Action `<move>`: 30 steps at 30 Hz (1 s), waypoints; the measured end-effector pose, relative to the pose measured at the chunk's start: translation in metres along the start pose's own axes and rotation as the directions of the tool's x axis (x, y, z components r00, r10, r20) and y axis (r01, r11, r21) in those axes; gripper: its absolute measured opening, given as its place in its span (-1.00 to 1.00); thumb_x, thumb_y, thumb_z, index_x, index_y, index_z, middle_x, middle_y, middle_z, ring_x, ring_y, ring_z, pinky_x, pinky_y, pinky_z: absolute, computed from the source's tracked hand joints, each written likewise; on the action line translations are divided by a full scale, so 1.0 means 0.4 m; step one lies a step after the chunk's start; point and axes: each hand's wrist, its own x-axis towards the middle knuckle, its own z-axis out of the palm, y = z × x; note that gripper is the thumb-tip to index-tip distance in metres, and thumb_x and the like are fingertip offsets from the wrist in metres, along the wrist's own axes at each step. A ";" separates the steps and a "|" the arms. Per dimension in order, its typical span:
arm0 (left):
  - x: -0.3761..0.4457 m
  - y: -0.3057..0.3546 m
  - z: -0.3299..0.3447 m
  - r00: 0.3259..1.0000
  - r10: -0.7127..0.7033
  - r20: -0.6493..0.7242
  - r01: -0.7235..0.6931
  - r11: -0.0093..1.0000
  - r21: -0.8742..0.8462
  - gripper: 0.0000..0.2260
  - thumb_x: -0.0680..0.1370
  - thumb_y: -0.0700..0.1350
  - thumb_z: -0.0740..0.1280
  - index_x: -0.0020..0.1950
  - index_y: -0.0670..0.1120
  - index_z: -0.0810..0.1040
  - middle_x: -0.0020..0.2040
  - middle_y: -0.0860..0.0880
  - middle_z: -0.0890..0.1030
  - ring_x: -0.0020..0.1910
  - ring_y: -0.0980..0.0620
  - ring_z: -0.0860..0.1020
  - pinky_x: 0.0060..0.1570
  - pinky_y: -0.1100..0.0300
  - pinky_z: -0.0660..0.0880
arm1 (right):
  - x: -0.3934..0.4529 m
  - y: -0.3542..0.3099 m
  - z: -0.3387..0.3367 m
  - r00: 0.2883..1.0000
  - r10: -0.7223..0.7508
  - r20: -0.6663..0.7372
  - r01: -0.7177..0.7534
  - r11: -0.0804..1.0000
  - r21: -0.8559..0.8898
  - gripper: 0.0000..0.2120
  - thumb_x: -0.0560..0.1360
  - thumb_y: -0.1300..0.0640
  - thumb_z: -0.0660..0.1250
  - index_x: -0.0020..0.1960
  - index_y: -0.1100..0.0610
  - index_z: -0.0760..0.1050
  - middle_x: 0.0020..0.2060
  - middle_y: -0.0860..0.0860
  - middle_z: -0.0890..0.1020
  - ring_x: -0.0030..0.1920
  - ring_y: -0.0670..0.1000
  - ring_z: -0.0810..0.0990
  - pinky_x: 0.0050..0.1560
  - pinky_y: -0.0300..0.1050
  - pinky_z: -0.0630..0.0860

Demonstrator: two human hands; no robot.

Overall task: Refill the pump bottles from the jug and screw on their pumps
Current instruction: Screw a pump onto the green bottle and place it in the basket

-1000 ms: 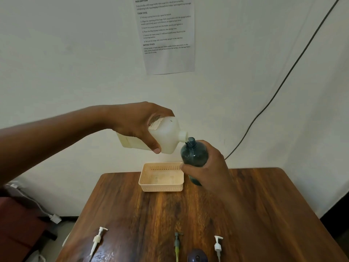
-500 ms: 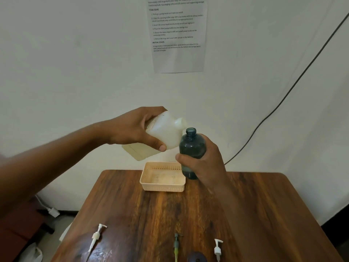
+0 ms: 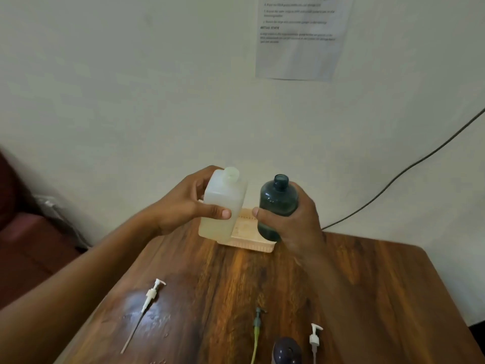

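Over the glossy wooden table (image 3: 367, 285), hands grip square translucent jug (image 3: 223, 206) and round teal bottle (image 3: 278, 203).

Staged test room: instruction sheet (image 3: 301, 35) taped on bare wall, small wooden table (image 3: 367, 285).

A person's left hand (image 3: 183, 206) holds a pale translucent jug (image 3: 223, 206) upright above a wooden tabletop (image 3: 367, 285). Just beside it, the right hand (image 3: 294, 219) wraps around a dark teal pump bottle (image 3: 278, 198), open-mouthed and upright. A beige basket (image 3: 249, 232) sits behind both. Nearer, three loose pumps lie flat: a white pump (image 3: 153, 295) at left, a green pump (image 3: 257, 321) in the middle, another white one (image 3: 315, 334) at right.
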 end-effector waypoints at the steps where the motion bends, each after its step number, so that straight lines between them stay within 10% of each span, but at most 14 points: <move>1: -0.020 -0.037 0.000 0.999 -0.029 -0.019 0.029 0.999 -0.019 -0.42 0.36 -0.05 0.64 0.33 0.04 0.53 0.17 0.03 0.62 0.17 -0.01 0.65 -0.02 0.10 0.66 | -0.004 0.010 0.009 1.000 0.004 0.003 -0.004 1.000 -0.003 -0.47 0.20 -0.09 0.63 0.10 -0.21 0.51 -0.06 -0.21 0.64 -0.04 -0.16 0.62 -0.18 -0.37 0.54; 13: -0.224 -0.438 -0.027 0.926 -0.341 -0.164 0.376 0.877 0.299 -0.28 0.31 0.23 0.63 0.39 0.23 0.42 0.21 0.15 0.59 0.21 -0.02 0.60 0.12 -0.23 0.61 | -0.048 0.148 0.125 0.990 0.106 0.089 -0.104 0.994 -0.024 -0.44 0.23 0.01 0.66 0.15 -0.18 0.51 0.03 -0.21 0.62 0.06 -0.19 0.59 -0.08 -0.32 0.58; 22: -0.343 -0.616 0.019 0.832 -0.540 -0.128 0.555 0.808 0.201 -0.41 0.45 -0.31 0.56 0.40 -0.09 0.41 0.12 0.18 0.53 0.08 0.61 0.45 -0.02 0.68 0.35 | -0.068 0.236 0.206 0.987 0.129 0.096 -0.122 0.990 -0.074 -0.42 0.23 -0.01 0.65 0.16 -0.18 0.49 0.04 -0.24 0.60 0.09 -0.20 0.57 -0.07 -0.40 0.54; 30: -0.414 -0.739 0.023 0.801 -0.579 -0.153 0.596 0.797 0.104 -0.36 0.46 -0.43 0.52 0.48 -0.28 0.34 0.37 -0.23 0.52 0.40 -0.15 0.50 0.42 -0.15 0.47 | -0.073 0.302 0.263 0.983 0.152 0.098 -0.142 0.985 -0.100 -0.39 0.24 -0.01 0.65 0.21 -0.11 0.49 0.07 -0.21 0.58 0.13 -0.17 0.54 -0.04 -0.38 0.53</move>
